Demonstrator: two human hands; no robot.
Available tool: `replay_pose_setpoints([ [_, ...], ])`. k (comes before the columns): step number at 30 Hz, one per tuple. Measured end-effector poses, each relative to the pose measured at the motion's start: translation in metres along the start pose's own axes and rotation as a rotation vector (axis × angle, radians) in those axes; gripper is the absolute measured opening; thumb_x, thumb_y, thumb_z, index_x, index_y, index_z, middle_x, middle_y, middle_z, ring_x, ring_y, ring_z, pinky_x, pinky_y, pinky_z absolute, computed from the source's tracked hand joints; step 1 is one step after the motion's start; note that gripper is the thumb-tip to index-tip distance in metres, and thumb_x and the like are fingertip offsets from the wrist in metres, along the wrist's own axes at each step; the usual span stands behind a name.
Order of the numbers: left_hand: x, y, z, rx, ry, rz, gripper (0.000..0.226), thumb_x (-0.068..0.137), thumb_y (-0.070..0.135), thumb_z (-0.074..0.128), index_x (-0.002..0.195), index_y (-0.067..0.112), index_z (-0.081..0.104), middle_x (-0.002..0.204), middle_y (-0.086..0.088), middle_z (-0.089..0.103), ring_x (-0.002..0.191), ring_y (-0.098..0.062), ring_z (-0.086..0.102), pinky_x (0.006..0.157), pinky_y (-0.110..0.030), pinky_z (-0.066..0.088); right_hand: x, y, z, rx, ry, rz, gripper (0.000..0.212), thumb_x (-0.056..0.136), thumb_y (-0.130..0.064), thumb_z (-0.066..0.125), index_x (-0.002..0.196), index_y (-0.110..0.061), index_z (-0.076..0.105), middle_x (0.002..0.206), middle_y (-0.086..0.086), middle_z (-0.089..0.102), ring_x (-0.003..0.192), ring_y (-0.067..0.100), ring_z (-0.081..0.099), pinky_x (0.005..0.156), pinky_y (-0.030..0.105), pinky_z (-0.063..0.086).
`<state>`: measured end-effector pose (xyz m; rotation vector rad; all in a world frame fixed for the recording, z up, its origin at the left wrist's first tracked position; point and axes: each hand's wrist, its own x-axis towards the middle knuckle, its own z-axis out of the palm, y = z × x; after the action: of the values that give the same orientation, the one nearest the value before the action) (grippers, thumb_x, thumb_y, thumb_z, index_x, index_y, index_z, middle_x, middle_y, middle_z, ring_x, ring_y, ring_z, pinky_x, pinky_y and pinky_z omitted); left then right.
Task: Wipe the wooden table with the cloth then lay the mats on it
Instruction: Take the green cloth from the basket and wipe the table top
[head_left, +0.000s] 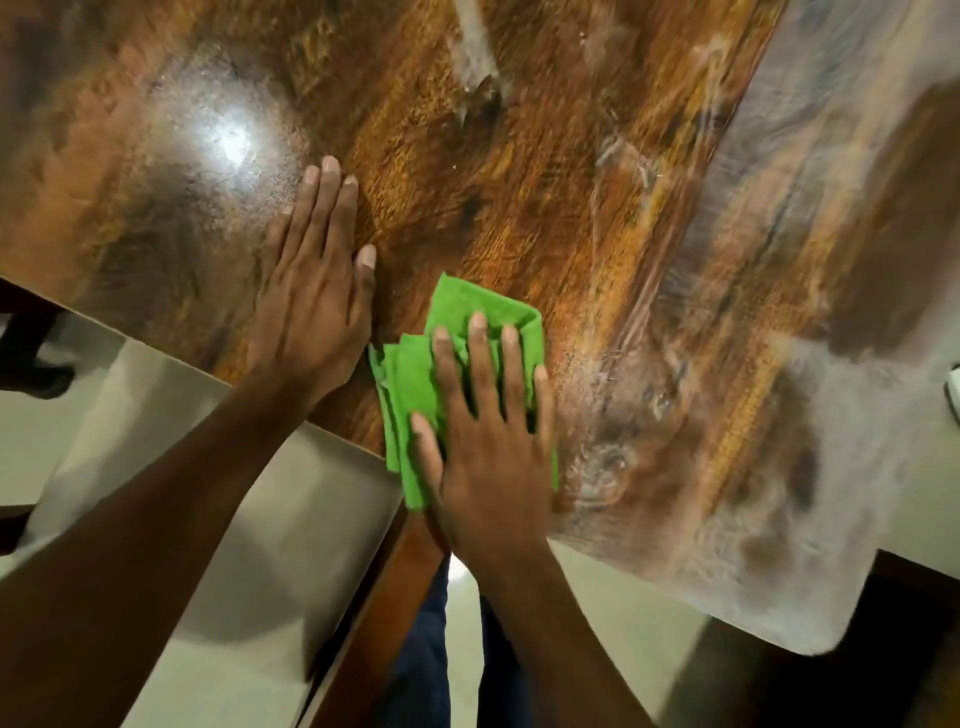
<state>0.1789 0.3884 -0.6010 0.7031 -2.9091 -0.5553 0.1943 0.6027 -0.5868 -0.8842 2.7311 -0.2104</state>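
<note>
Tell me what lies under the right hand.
The right hand presses flat, fingers straight, on a folded green cloth lying on the wooden table near its edge. The cloth's middle and the wood beneath it are covered, so their state cannot be seen.

A single wide-angle view, taken from a camera worn on the person's head, looks steeply down and slightly forward, close above the near edge of a wooden table (519, 156). The table runs diagonally across the frame, its near edge slanting from middle left to lower right, so the camera seems tilted. Both forearms enter from the bottom, with the left hand (311, 306) and right hand (488, 447) near the centre, at about arm's length. Pale floor (208, 519) fills the lower left beneath the edge. The right side is smeared, probably motion blur. No second view is given.
</note>
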Motion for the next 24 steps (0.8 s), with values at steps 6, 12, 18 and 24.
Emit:
replay_pose_setpoints([
  [6, 0.000, 0.002, 0.000, 0.039, -0.025, 0.009, 0.062, 0.116, 0.040, 0.022, 0.171, 0.014, 0.010, 0.179, -0.005, 0.004, 0.166, -0.015, -0.003, 0.135, -0.041, 0.001, -0.031, 0.063, -0.011, -0.077, 0.036, 0.170, 0.073, 0.106, -0.055, 0.034, 0.171, -0.031, 0.011, 0.180, 0.001, -0.001, 0.167, 0.024, -0.002, 0.133, 0.054, 0.011],
  [12, 0.001, 0.010, -0.001, 0.096, -0.061, 0.090, 0.061, 0.116, 0.039, 0.023, 0.171, 0.016, 0.008, 0.179, -0.005, 0.003, 0.165, -0.015, -0.004, 0.132, -0.035, -0.005, 0.133, 0.109, -0.039, 0.003, 0.216, 0.211, 0.068, 0.110, -0.054, 0.024, 0.170, -0.025, 0.019, 0.179, 0.008, 0.009, 0.166, 0.029, 0.003, 0.132, 0.058, 0.009],
  [18, -0.003, 0.059, 0.014, 0.046, -0.014, 0.121, 0.060, 0.117, 0.037, 0.023, 0.171, 0.015, 0.010, 0.179, -0.006, 0.007, 0.166, -0.016, 0.002, 0.135, -0.040, 0.001, 0.113, 0.102, -0.029, -0.008, 0.248, 0.230, 0.068, 0.111, -0.052, 0.021, 0.171, -0.021, 0.017, 0.179, 0.011, 0.009, 0.166, 0.032, 0.005, 0.132, 0.057, 0.008],
  [24, -0.010, 0.118, 0.028, 0.005, -0.006, 0.174, 0.058, 0.117, 0.032, 0.023, 0.170, 0.012, 0.015, 0.179, -0.006, 0.011, 0.166, -0.016, 0.006, 0.134, -0.042, 0.007, -0.047, 0.068, -0.009, 0.036, 0.042, 0.128, 0.070, 0.112, -0.053, 0.028, 0.172, -0.026, 0.003, 0.180, 0.007, -0.006, 0.166, 0.026, -0.009, 0.134, 0.053, 0.003],
])
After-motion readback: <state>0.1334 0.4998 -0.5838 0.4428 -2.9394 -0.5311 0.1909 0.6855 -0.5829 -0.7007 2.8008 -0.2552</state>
